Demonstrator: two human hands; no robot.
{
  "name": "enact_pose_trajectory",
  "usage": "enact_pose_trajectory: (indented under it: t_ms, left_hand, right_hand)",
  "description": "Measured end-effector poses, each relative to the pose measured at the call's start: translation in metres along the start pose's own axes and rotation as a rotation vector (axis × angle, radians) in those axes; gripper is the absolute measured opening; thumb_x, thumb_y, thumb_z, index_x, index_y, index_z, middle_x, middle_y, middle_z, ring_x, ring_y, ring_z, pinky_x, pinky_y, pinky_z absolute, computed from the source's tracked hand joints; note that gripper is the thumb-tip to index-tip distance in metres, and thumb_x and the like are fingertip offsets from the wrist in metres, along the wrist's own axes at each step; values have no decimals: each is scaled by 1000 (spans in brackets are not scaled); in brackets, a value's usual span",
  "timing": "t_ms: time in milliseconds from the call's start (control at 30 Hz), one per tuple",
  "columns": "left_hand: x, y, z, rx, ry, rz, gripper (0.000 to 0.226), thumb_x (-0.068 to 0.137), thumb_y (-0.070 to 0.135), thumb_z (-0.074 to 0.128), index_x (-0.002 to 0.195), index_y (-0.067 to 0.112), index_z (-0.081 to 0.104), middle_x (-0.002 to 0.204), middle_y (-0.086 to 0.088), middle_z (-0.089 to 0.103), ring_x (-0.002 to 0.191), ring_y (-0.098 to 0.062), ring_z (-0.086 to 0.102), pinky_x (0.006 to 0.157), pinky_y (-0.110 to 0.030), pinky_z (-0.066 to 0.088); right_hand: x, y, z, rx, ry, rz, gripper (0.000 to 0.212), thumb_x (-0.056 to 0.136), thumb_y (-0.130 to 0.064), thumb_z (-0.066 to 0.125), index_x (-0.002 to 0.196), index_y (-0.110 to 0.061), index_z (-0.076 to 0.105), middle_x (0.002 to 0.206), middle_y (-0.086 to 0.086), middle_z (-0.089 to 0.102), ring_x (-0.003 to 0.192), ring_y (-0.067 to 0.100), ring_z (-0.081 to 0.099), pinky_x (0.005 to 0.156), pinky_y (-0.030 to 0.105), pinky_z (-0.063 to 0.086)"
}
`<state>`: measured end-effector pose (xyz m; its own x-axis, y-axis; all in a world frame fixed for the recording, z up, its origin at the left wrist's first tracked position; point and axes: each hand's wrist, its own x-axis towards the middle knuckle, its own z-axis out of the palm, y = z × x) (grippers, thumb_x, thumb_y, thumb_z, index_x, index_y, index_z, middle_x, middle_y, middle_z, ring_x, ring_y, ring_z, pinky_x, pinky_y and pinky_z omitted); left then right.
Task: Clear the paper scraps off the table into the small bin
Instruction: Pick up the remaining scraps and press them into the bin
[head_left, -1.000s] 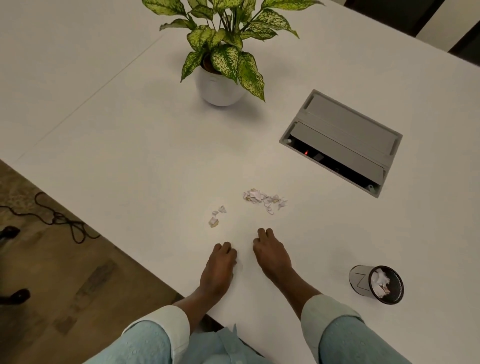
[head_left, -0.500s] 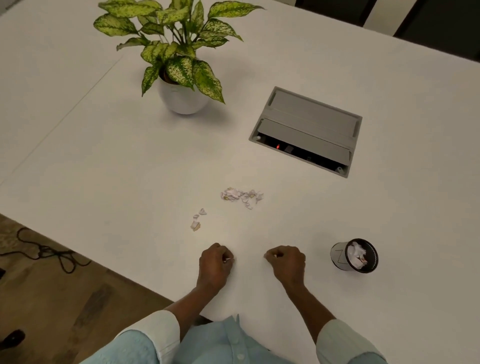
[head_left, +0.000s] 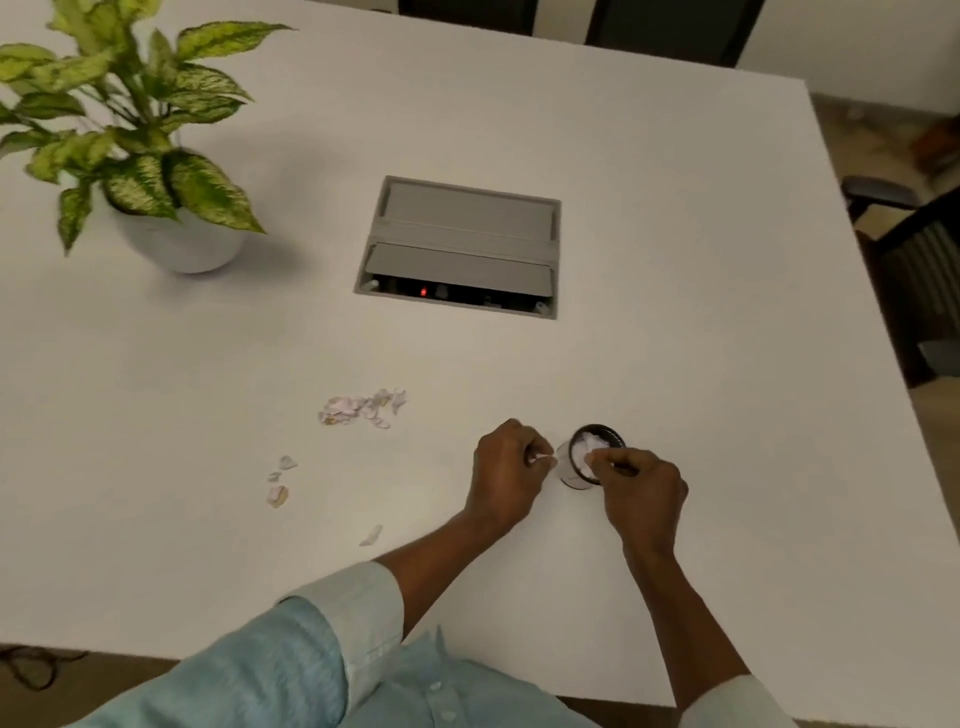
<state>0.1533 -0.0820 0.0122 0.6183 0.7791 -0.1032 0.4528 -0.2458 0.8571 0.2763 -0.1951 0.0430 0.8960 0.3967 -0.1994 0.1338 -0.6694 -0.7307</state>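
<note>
A small dark-rimmed bin (head_left: 597, 439) stands on the white table (head_left: 675, 338) with white paper inside. My left hand (head_left: 506, 475) is just left of the bin, fingers pinched on a small paper scrap at its tips. Over the bin's near rim, my right hand (head_left: 641, 491) pinches another scrap. A pile of paper scraps (head_left: 361, 408) lies left of the hands. Three small scraps (head_left: 278, 480) lie further left, and a single scrap (head_left: 371, 535) sits near my left forearm.
A potted plant (head_left: 176, 239) in a white pot stands at the back left. A grey cable box (head_left: 460, 247) is set into the table's middle. The table's right edge gives way to dark chairs (head_left: 914, 244).
Both hands closed into pinches and moved right to the bin. The view swung right. A single scrap now lies near my left forearm.
</note>
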Motion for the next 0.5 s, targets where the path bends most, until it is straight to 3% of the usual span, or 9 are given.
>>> enact_pose_trajectory:
  t_ms: [100,233,400,500]
  left_hand:
    - [18,17,27,79,-98,40,2,86,9,77,87,10,76,90,-3,68,77,-14,63,69,-29,50]
    - [30,28,51,178,-217,99,11,89,5,69,96,11,76,96,-5,68,83,-15,60,69,-23,40]
    - [35,37,55,175,-311,181,12,84,9,60,83,7,72,80,-1,68,74,-6,57,67,-19,42]
    - [29,27,45,203,-278,216,16,92,12,60,102,9,72,101,-4,73,95,-19,63,79,-35,51]
  right_hand:
    - [17,2,-6,-91,30,-25,4,80,-21,81,76,-20,80,77,0,76,72,19,70,75,39,59]
    - [31,8,-6,-218,-15,-82,5,85,-21,77,84,-17,78,86,4,75,76,20,68,75,37,57]
    - [41,11,-5,-290,-91,-127,16,95,-19,60,100,-10,72,98,8,75,89,27,69,81,40,56]
    - [41,12,-5,-359,-87,-183,18,94,-11,56,107,-10,69,103,9,73,93,30,68,81,38,54]
